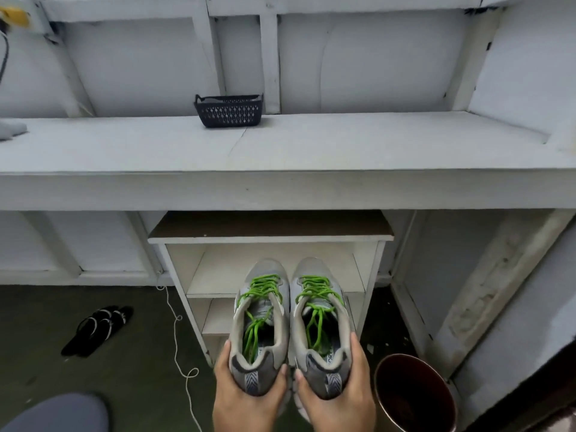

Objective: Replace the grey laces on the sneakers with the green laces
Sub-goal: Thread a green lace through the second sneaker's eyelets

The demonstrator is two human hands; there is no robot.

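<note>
Two grey sneakers are held side by side, toes pointing away, in front of a small white shoe rack (371, 266). Both carry bright green laces (265, 285), whose loose ends are tucked down inside the shoes. My left hand (246, 400) grips the heel of the left sneaker (260, 366). The heel of the right sneaker (324, 369) sits in the grip of my right hand (336, 403). No grey laces are visible.
A dark plastic basket (229, 111) stands on the white counter (280, 157) above the rack. A dark round bin (414, 397) is at lower right. Black sandals (98, 330) and a white cord (177, 338) lie on the green floor to the left. My knee (59, 416) shows at bottom left.
</note>
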